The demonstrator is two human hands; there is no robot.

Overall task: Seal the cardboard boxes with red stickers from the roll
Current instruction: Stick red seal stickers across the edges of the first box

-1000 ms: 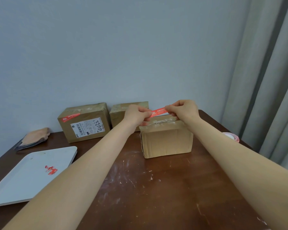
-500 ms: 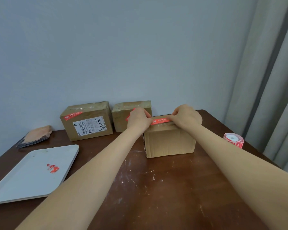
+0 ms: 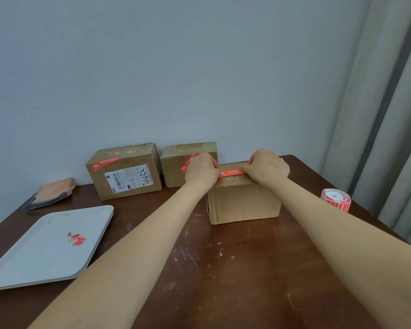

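The red sticker (image 3: 230, 173) now lies along the top front edge of the nearest cardboard box (image 3: 243, 203), towards the table's (image 3: 247, 269) back right; a second ago it was stretched in the air above; the left hand (image 3: 201, 173) and right hand (image 3: 265, 167) each pinch one end with curled fingers, so rubbing it flat looks to be next; the sticker roll (image 3: 336, 199) sits by the right edge; the labelled box (image 3: 126, 172) and smaller box (image 3: 176, 167) at the back edge already carry stickers

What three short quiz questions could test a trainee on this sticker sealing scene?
1. True or false: the sticker roll lies on the table, apart from the tray.
2. How many cardboard boxes stand on the table?
3. The left hand and right hand hold the red sticker against: A the nearest box; B the table; C the tray.

Key: 1 true. 2 three. 3 A.
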